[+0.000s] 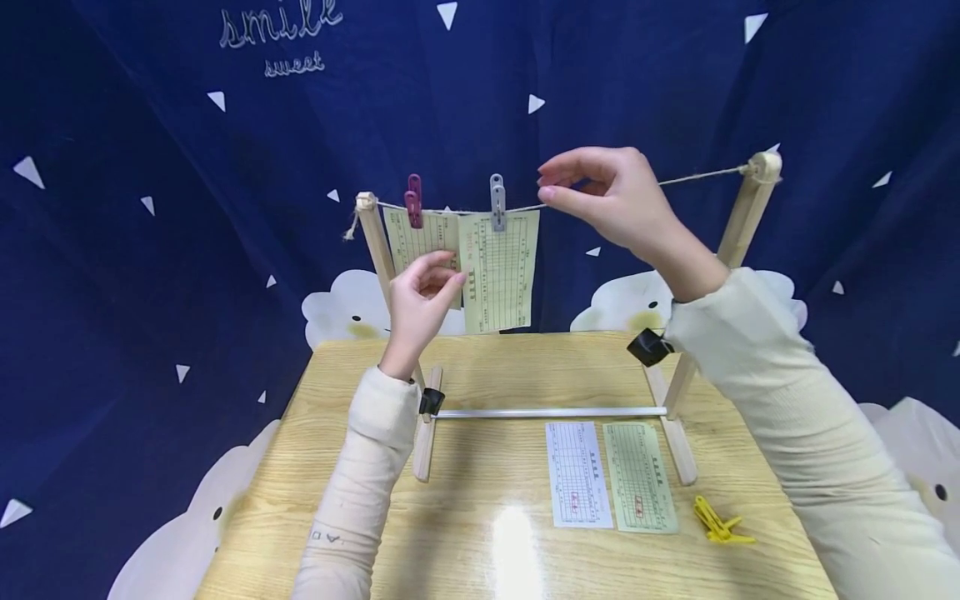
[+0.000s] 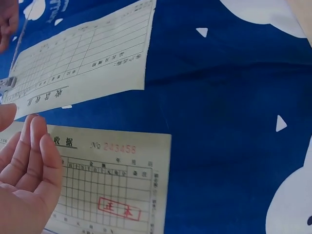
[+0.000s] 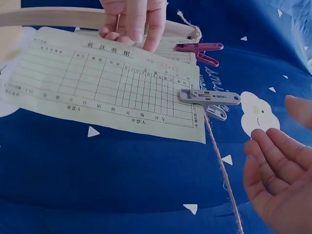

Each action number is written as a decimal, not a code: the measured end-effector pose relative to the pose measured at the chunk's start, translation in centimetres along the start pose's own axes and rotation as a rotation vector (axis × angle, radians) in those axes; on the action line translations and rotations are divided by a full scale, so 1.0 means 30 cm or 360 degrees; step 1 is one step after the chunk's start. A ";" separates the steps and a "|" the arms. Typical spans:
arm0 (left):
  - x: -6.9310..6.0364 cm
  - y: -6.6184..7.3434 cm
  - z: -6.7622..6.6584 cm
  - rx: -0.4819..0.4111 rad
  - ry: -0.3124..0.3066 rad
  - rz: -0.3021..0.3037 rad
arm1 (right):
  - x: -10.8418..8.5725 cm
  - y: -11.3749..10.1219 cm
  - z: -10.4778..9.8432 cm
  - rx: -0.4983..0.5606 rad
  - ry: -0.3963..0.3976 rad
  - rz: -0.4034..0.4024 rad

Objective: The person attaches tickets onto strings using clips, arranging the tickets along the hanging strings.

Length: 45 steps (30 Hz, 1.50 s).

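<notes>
Two receipt slips hang side by side on a thin rope (image 1: 697, 177). A dark red clothespin (image 1: 414, 201) clips the left slip (image 1: 408, 242); a grey clothespin (image 1: 498, 202) clips the right slip (image 1: 501, 275). My left hand (image 1: 422, 304) is in front of the left slip, thumb and fingers apart in the left wrist view with nothing between them. Whether its fingers touch paper, I cannot tell. To the right of the grey clothespin, at rope height, my right hand (image 1: 611, 196) hovers with loosely bent, empty fingers (image 3: 273, 156).
Wooden posts (image 1: 750, 204) hold the rope, joined low down by a metal rod (image 1: 547, 412). On the table (image 1: 480, 367) lie a white slip (image 1: 577, 475), a greenish slip (image 1: 640, 477) and yellow clothespins (image 1: 720, 523). Behind hangs a blue curtain (image 1: 480, 83).
</notes>
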State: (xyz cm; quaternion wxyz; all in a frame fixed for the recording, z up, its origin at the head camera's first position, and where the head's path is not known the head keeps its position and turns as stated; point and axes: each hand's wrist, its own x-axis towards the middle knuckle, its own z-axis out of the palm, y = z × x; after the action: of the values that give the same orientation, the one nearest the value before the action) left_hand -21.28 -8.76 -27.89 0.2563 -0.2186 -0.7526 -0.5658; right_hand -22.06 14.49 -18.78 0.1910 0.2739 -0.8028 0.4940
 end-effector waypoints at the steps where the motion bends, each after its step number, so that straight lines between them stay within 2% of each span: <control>1: -0.004 -0.002 -0.002 0.0015 -0.0001 0.0010 | -0.005 0.001 -0.002 0.0012 -0.0002 0.0005; 11: -0.046 -0.013 -0.022 0.0084 -0.0022 0.0099 | -0.054 0.017 -0.030 0.0098 0.0001 0.0034; 19: -0.085 -0.013 -0.032 0.0095 -0.0053 0.0237 | -0.107 0.043 -0.056 0.0107 -0.0027 0.0055; 27: -0.125 0.000 -0.039 0.0115 -0.0178 0.0300 | -0.172 0.074 -0.073 0.0088 -0.0086 0.0062; 37: -0.157 0.008 -0.037 0.0137 -0.0245 0.0377 | -0.251 0.120 -0.097 0.0007 -0.0117 0.0072; 45: -0.183 -0.008 -0.024 0.0081 -0.0305 0.0406 | -0.309 0.154 -0.117 0.0003 -0.0147 0.0098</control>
State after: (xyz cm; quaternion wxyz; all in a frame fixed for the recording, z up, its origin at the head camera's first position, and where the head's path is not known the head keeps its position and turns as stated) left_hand -17.08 -9.74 -31.39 0.2585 -0.3588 -0.7538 -0.4859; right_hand -17.63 21.65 -25.75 0.1382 0.2718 -0.8183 0.4873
